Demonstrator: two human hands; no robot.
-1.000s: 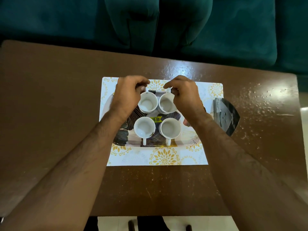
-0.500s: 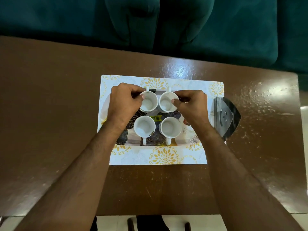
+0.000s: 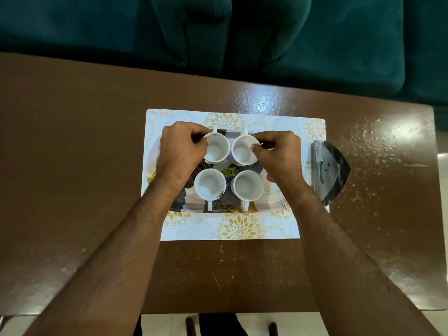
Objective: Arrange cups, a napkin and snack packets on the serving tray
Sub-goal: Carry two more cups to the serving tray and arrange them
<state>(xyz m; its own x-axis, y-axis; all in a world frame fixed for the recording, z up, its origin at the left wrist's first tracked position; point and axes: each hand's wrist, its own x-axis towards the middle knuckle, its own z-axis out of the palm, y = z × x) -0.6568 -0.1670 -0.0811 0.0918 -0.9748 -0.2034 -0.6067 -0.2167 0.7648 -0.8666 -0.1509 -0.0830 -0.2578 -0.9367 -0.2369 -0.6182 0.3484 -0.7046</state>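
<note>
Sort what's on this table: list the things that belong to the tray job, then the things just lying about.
Part of the job:
serving tray
far-left cup, gripped by left hand
far-right cup, gripped by right hand
near-left cup
near-right cup

Lying about:
floral placemat
dark shiny packet, possibly a snack packet

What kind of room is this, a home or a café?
Probably a home living room: a teal sofa stands right behind a low brown table, where four white teacups sit on a serving tray.
</note>
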